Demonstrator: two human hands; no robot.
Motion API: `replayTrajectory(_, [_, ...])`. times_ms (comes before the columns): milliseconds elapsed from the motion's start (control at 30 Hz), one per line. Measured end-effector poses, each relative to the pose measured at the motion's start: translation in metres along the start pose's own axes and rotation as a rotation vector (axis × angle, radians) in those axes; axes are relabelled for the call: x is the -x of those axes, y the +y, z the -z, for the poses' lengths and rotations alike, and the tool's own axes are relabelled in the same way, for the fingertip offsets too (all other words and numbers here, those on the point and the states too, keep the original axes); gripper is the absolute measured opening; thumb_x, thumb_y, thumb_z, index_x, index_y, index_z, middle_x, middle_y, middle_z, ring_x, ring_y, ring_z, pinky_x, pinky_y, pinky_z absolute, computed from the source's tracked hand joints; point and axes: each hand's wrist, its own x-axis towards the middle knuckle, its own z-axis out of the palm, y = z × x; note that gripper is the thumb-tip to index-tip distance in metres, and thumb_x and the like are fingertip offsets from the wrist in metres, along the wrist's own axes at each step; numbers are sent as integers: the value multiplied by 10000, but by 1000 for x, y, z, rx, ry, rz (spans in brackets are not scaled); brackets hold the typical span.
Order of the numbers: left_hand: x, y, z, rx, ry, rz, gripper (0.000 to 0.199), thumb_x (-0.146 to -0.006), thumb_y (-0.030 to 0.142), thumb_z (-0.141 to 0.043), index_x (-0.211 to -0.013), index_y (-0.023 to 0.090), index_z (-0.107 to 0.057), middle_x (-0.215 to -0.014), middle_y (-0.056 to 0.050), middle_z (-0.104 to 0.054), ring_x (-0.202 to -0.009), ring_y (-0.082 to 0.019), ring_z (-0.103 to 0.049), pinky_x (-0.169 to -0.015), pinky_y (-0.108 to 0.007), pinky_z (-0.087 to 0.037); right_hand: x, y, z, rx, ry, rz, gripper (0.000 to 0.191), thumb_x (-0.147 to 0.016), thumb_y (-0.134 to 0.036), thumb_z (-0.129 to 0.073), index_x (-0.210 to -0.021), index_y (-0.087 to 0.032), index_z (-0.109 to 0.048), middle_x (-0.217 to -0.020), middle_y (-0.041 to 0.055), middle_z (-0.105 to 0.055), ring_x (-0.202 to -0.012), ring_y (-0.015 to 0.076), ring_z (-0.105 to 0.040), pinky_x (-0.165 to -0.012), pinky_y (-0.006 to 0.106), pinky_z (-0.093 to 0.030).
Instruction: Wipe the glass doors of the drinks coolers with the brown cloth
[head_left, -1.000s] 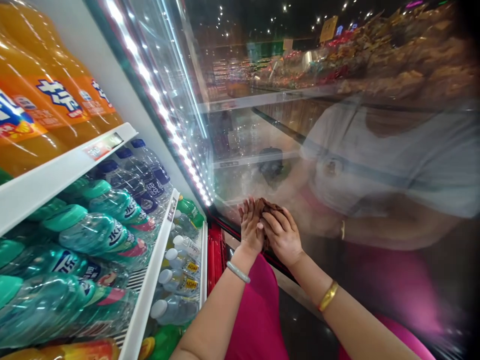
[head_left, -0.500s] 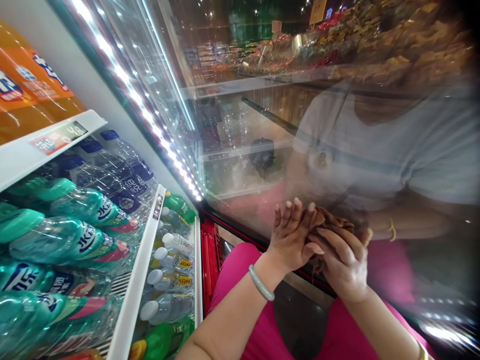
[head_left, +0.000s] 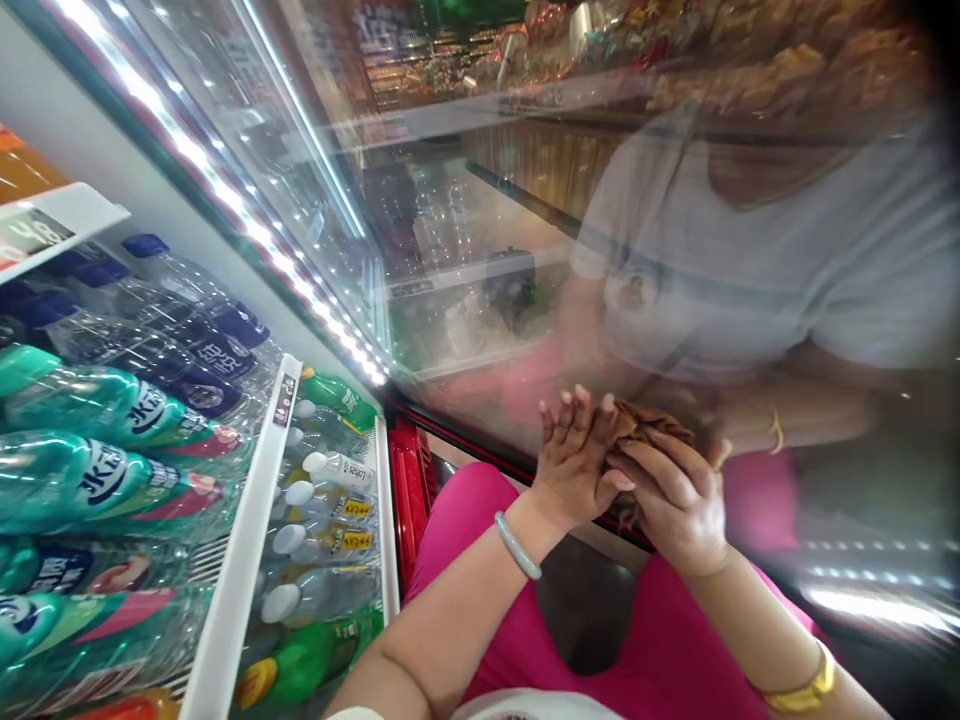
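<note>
A brown cloth (head_left: 646, 425) is bunched between both hands, low against the glass door (head_left: 465, 220) of the drinks cooler, close to the door's bottom edge. The left hand (head_left: 574, 462) is spread flat, fingers straight and fanned upward, its palm laid against the cloth's left side. The right hand (head_left: 675, 500) is curled over the cloth from the other side, fingers half closed around the wad, so that the cloth is gripped by the right and backed by the left.

A change is seen from a second ago: then the two hands were pressed to the glass nearer the door's lit hinge edge, close to the strip of lights (head_left: 225, 195); now they are found further right along the bottom edge, and the cloth is seen more plainly, more bundled than flat. The view has been tipped down as well, so the orange bottles on the upper shelf are almost lost from sight. From that shift it is judged that the pane is being wiped in passes along its lower part, with the stretch by the hinge already covered.

A jade bangle (head_left: 517, 545) is worn on the left wrist, a gold one (head_left: 802, 690) on the right. To the left, green-capped bottles (head_left: 97, 470) are lying on the white shelf (head_left: 247, 540) of the open cooler.
</note>
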Motion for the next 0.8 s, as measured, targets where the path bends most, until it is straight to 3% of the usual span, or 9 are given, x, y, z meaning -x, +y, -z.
replayTrajectory(167, [17, 34, -21, -12, -46, -111, 992, -963, 695, -500, -1691, 98, -187, -1727, -177, -325, -1670, -268, 55, -1354, -535, -48, 45, 9, 24, 28, -23, -7, 233, -930, -96, -636, -1099, -217, -742, -1158, 57, -708, -1271, 249, -591, -1161, 445, -479])
replayTrajectory(267, [21, 28, -18, -53, -12, -135, 972, -975, 665, -500, -1691, 94, -175, -1740, -166, -299, -1669, -265, 72, -1355, -519, 16, 36, 3, 22, 69, -29, 34, 235, -935, -90, -609, -1082, -220, -738, -1098, 46, -722, -1174, 229, -615, -1104, 412, -505])
replayTrajectory(367, [2, 23, -4, -57, 34, -159, 1044, -955, 738, -475, -1701, 106, -111, -1765, -167, -220, -1662, -286, 122, -1344, -530, 83, 17, -1, 28, 104, -1, 1, 272, -946, -102, -613, -1126, -258, -743, -1063, 24, -734, -1153, 204, -633, -1100, 376, -507])
replayTrajectory(433, [-15, 30, 2, -30, 25, -182, 1102, -904, 799, -514, -1703, 134, -147, -1758, -165, -245, -1656, -297, 154, -1335, -548, 110, 15, 3, 40, 125, 19, -51, 298, -926, -97, -661, -1144, -281, -746, -1080, 16, -736, -1177, 213, -645, -1147, 412, -491])
replayTrajectory(533, [-26, 55, 0, 7, 15, -251, 1096, -855, 830, -568, -1679, 164, -289, -1709, -153, -369, -1646, -300, 195, -1320, -548, 156, 39, 12, 61, 151, 28, -107, 350, -868, -58, -727, -1132, -287, -757, -1128, 29, -732, -1190, 254, -662, -1183, 492, -476])
replayTrajectory(633, [-11, 79, -8, -10, 26, -325, 997, -866, 782, -594, -1620, 152, -428, -1674, -132, -433, -1656, -305, 155, -1330, -530, 148, 78, 19, 73, 180, -6, -107, 322, -862, -48, -707, -1080, -278, -766, -1140, 42, -721, -1205, 270, -652, -1150, 498, -510])
replayTrajectory(733, [10, 84, -10, -6, 17, -390, 918, -840, 747, -658, -1513, 129, -568, -1681, -131, -426, -1668, -317, 61, -1360, -507, 62, 104, 20, 68, 171, -34, -106, 242, -916, -97, -629, -1029, -267, -758, -1120, 42, -721, -1242, 268, -623, -1211, 565, -444])
replayTrajectory(800, [9, 78, -6, 46, 44, -428, 903, -804, 777, -684, -1425, 124, -640, -1670, -152, -439, -1669, -335, -2, -1374, -487, -27, 109, 21, 58, 149, -7, -92, 240, -945, -135, -590, -1038, -284, -753, -1119, 33, -729, -1243, 257, -626, -1231, 592, -415])
